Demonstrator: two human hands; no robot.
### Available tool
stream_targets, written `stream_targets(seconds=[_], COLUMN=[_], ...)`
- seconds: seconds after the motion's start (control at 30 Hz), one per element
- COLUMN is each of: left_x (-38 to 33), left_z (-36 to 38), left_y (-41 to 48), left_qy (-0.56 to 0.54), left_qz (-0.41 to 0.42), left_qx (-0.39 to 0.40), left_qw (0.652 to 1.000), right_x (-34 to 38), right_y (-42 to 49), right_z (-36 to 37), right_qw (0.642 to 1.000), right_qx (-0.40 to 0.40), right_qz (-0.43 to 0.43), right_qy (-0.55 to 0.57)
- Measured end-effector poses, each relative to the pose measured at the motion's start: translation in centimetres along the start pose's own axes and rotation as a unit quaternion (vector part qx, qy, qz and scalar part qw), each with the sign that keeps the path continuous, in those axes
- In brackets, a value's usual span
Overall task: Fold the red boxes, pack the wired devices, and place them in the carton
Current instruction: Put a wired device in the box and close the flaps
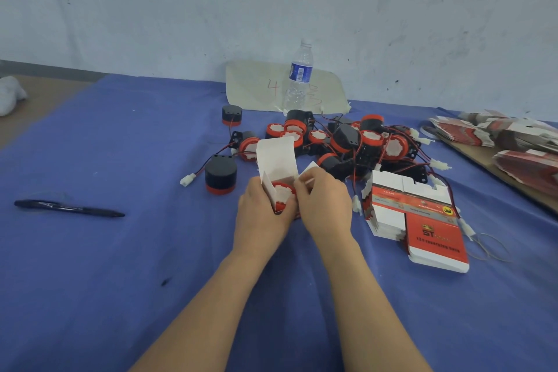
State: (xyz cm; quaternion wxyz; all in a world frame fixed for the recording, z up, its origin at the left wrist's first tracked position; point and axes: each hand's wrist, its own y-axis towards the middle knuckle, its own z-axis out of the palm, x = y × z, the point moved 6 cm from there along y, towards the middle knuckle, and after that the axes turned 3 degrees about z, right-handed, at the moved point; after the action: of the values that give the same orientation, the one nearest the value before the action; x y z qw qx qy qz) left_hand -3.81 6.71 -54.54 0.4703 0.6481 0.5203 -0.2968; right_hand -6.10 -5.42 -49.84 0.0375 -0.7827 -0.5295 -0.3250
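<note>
- The left hand [259,205] is curled round an open red box [276,160], mid-counter [120,281].
- Its side flap [308,168] is pinched by the right hand [324,196] (lid upright).
- A wired device [283,192] is seated inside.
- Behind, loose devices [347,142] are heaped; flat boxes [422,220] lie beside.

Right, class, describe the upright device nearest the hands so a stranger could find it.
Start at the blue cloth and find the pile of devices. Left of it, beside the left hand, the device stands alone, black top up, red band down, white plug alongside.
</note>
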Motion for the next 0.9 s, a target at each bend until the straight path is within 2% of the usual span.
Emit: stream_targets(seconds=[0.13, 0.23, 0.3, 0.37, 0.43, 0.5, 0.63, 0.7, 0.8, 0.9], left_x=[-0.2, -0.3, -0.3, -0.4, -0.5, -0.7, -1.9, -2.0, -1.6, -1.2], left_z=[0.0, -0.1, -0.2, -0.2, -0.2, -0.1, 0.1, 0.2, 0.2, 0.2], left_y=[-0.1, -0.1, -0.2, -0.2, -0.3, -0.4, -0.7, -0.8, -0.6, -0.5], left_qy=[-0.007, -0.01, -0.013, -0.009, -0.002, -0.003, -0.024, -0.033, -0.053, -0.056], left_qz=[0.0, 0.0, 0.004, 0.013, 0.026, 0.042, 0.105, 0.111, 0.092, 0.068], left_qx=[0.004, 0.005, 0.001, -0.002, 0.006, 0.018, 0.031, 0.037, 0.038, 0.04], left_qw=[1.0, 1.0, 1.0, 1.0, 1.0, 0.999, 0.994, 0.993, 0.994, 0.995], right_x=[0.1, -0.4, -1.4, -2.6, -3.6, -4.0, -3.8, -3.5, -3.0, -2.8], right_y=[0.0, -0.1, 0.0, 0.4, 0.9, 1.2, 1.9, 2.0, 1.4, 0.6], right_z=[-0.4, -0.8, -0.6, -0.1, 0.5, 0.9, 1.7, 1.9, 1.8, 1.2], right_qw=[0.999, 0.996, 0.996, 0.99, 0.965, 0.945, 0.975, 0.982, 0.978, 0.945], right_qx=[-0.048, -0.087, -0.057, 0.012, 0.078, 0.109, 0.109, 0.104, 0.113, 0.129], right_qz=[-0.01, 0.03, 0.07, 0.119, 0.162, 0.182, 0.141, 0.113, 0.064, 0.071], right_qy=[0.0, -0.02, 0.004, 0.078, 0.19, 0.248, 0.134, 0.11, 0.166, 0.292])
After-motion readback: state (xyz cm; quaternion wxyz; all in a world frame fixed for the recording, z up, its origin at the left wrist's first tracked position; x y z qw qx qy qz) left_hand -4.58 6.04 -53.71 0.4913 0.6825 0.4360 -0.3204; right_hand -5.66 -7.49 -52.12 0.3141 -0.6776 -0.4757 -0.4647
